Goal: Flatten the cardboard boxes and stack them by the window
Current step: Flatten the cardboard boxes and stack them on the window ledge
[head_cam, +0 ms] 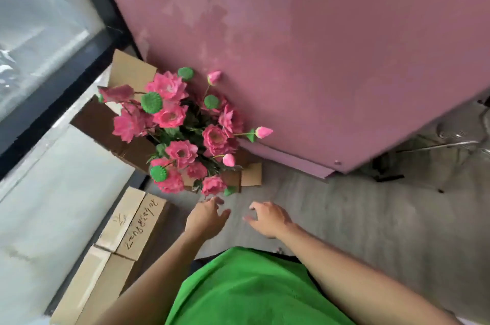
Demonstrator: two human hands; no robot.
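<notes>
Beside the window (pixel 39 33), left hand (pixel 205 217) and right hand (pixel 267 218) hover spread, each grip empty — reaching further risks toppling the flowers (pixel 183 133) onto the cardboard boxes (pixel 127 229).

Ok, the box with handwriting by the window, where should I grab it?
Take the handwritten box by its long right edge, coming from the floor side with the left hand. That edge faces the open floor; the opposite side sits against the window ledge, and another box abuts its near end.
</notes>
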